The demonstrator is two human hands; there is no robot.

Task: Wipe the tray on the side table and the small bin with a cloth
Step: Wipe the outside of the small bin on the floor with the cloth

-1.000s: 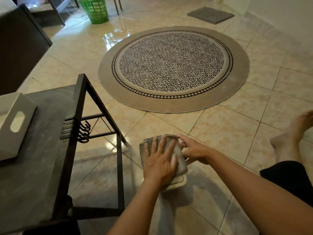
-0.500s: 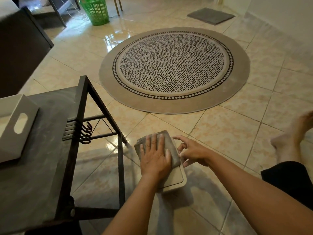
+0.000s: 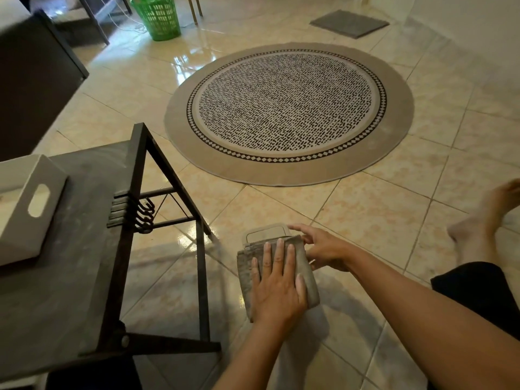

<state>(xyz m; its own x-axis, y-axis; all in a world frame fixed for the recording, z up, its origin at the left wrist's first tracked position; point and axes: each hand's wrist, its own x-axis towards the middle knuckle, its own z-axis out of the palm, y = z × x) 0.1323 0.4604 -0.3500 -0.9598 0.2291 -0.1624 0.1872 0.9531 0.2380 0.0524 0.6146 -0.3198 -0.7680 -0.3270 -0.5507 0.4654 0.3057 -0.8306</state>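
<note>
On the tiled floor stands the small beige bin [image 3: 266,234], with only the far edge of its lid showing. A folded grey cloth [image 3: 244,273] covers the rest of the lid. My left hand [image 3: 277,288] lies flat on the cloth with fingers spread, pressing it down. At the bin's right side, my right hand [image 3: 323,249] steadies the bin with its fingers. The white tray [image 3: 25,209], with a cut-out handle, sits on the dark side table [image 3: 70,291] at the left, apart from both hands.
The side table's black metal frame and hooks [image 3: 140,212] stand just left of the bin. A round patterned rug [image 3: 289,111] lies beyond. A green basket [image 3: 159,15] and a grey mat [image 3: 349,23] are far back. My bare foot [image 3: 484,220] rests at the right.
My left hand has slid the cloth back toward me across the bin's lid, uncovering the lid's far edge and hiding its near edge. My right hand stays at the bin's side.
</note>
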